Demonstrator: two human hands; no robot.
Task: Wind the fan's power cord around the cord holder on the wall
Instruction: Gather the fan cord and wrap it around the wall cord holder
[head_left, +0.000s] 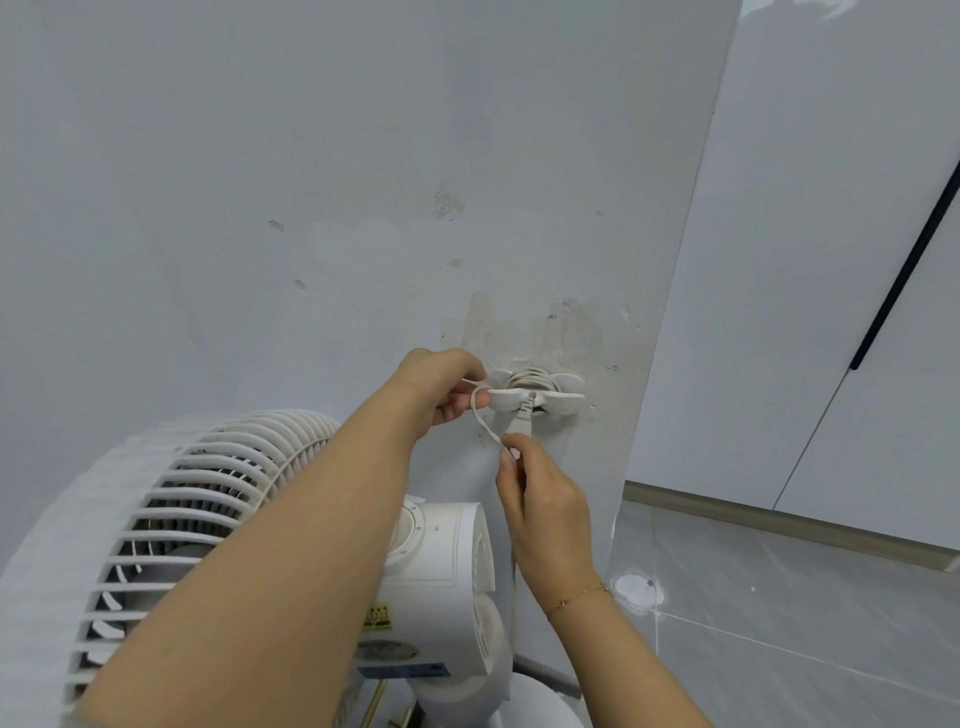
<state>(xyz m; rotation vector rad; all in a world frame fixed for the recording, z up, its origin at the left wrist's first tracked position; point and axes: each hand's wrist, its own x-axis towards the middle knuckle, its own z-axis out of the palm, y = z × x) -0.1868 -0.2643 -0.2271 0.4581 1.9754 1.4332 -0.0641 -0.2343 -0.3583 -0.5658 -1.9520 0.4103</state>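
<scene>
**Inspector A:** Any writing legible on the unit?

**Inspector B:** The fan (218, 525) carried a yellow label (376, 618) and a blue-edged sticker (405, 670) on its white housing; neither could be read; small marks around the dial (410, 535) were too small to make out.

**Inspector A:** State of the hands and the cord?

**Inspector B:** The cord holder (537, 396) was fixed to the wall (260, 182), with several turns of the power cord (485, 423) already lying around its core; the left hand (441, 387) was closed against the holder's left edge, pinching a loop of cord between thumb and fingertips; the right hand (545, 499) sat just below the holder, pinching the cord between thumb and forefinger, the plug (524, 415) sticking up above its fingers and touching the holder's front; a thin bracelet (579, 595) circled that wrist.

**Inspector A:** Clearance and surroundings?

**Inspector B:** The fan stood close below and left of the holder, under the left forearm; open wall lay above; paint around the holder was scuffed and patched; the wall's corner edge ran right of the holder; beyond it were grey floor tiles (779, 623), a skirting strip (779, 519) and white panels with a dark handle (904, 275).
</scene>
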